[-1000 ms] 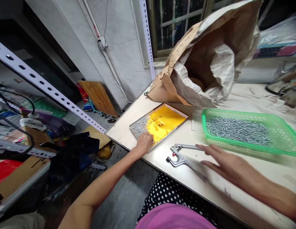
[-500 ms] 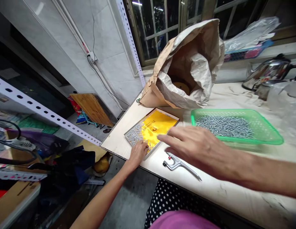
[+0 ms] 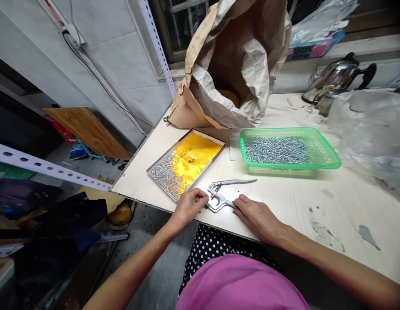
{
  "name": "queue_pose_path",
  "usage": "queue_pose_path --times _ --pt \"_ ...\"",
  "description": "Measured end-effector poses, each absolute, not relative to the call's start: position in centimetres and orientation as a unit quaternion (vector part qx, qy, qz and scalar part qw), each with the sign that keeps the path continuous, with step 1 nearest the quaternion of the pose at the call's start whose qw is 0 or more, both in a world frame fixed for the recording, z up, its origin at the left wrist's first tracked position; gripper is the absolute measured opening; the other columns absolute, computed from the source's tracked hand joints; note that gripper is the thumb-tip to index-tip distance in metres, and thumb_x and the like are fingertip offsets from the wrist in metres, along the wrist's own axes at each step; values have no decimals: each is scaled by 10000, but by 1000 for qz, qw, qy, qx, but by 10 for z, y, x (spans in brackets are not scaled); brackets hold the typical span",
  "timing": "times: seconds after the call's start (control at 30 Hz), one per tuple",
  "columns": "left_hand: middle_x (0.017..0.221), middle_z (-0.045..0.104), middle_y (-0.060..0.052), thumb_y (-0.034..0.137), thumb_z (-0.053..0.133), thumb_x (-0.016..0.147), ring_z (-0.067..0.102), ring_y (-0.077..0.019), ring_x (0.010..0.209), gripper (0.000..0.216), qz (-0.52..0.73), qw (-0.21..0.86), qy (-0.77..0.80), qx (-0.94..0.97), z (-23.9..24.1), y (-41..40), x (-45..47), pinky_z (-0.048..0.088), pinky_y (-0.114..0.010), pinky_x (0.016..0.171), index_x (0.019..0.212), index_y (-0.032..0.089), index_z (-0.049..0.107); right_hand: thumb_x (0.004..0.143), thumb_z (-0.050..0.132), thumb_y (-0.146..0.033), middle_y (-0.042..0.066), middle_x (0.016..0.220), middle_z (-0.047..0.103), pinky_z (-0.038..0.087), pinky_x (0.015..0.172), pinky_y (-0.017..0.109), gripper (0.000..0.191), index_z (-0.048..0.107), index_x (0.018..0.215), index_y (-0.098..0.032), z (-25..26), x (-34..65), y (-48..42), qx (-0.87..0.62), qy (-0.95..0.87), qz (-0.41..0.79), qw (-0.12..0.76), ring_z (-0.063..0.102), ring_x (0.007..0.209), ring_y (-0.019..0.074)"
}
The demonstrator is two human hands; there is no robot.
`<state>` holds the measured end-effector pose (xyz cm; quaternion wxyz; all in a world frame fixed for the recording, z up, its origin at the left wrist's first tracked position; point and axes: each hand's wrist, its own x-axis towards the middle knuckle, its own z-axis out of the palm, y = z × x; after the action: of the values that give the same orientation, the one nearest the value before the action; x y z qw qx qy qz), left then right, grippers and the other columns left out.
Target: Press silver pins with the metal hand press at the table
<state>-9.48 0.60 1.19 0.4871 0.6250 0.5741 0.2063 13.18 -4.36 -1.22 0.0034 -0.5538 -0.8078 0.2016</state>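
Silver hand-press pliers (image 3: pixel 221 201) lie low over the table near its front edge, their handles spread apart and a red piece at the jaw. My right hand (image 3: pixel 256 216) has its fingers closed on the end of the lower handle. Beside the jaw, my left hand (image 3: pixel 189 206) is pinched; whatever lies between its fingertips is too small to make out. Just beyond the left hand is a shallow tray (image 3: pixel 209 165) with a yellow printed sheet (image 3: pixel 195 157) inside. Small silver metal pieces (image 3: pixel 167 176) are heaped at the tray's left end.
A green plastic basket (image 3: pixel 327 157) holds many more silver metal pieces. Behind the tray stands a large open paper sack (image 3: pixel 200 97). A metal kettle (image 3: pixel 337 77) and clear plastic bags (image 3: pixel 374 129) are at the right. The table's left edge borders a perforated metal bar (image 3: pixel 58 170).
My left hand has left the tray and come to the pliers' jaw. My right hand has dropped onto the pliers' handle, and the pliers have turned with their handles opened. The view has tilted downward.
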Motion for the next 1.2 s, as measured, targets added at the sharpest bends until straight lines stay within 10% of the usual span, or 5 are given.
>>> queue_pose_path --times 1.2 --pt "415 466 76 289 671 729 344 -45 315 205 10 611 618 494 -7 13 -68 173 -206 363 622 156 557 984 400 -178 71 1000 571 343 607 290 167 554 1044 -204 -16 152 -54 -555 -824 116 -27 563 850 194"
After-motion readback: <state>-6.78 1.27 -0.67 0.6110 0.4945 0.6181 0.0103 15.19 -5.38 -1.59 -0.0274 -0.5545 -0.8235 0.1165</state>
